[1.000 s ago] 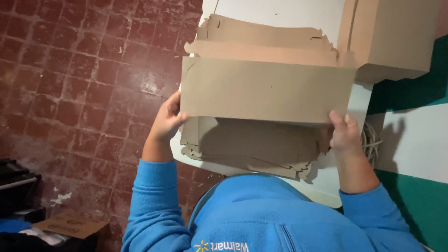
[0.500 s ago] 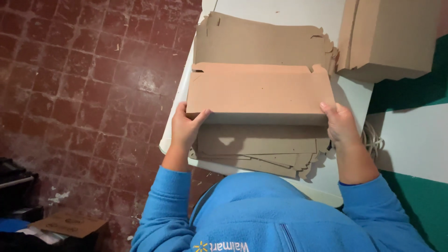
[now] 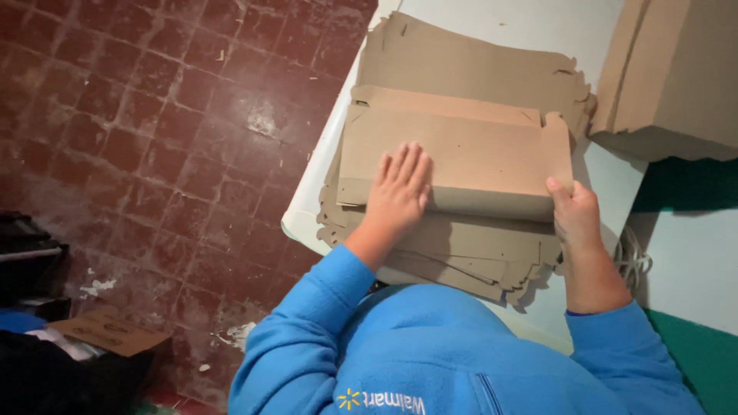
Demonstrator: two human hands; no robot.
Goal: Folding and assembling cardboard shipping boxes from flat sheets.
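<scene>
Left hand lies flat, fingers spread, on folded cardboard piece atop flat cardboard stack on white table, right hand pinching its near-right corner.

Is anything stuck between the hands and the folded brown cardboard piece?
Nothing visible. The left hand lies flat right on the folded brown cardboard piece, and the right hand grips its near right corner. It rests directly on the stack of flat brown cardboard sheets.
</scene>
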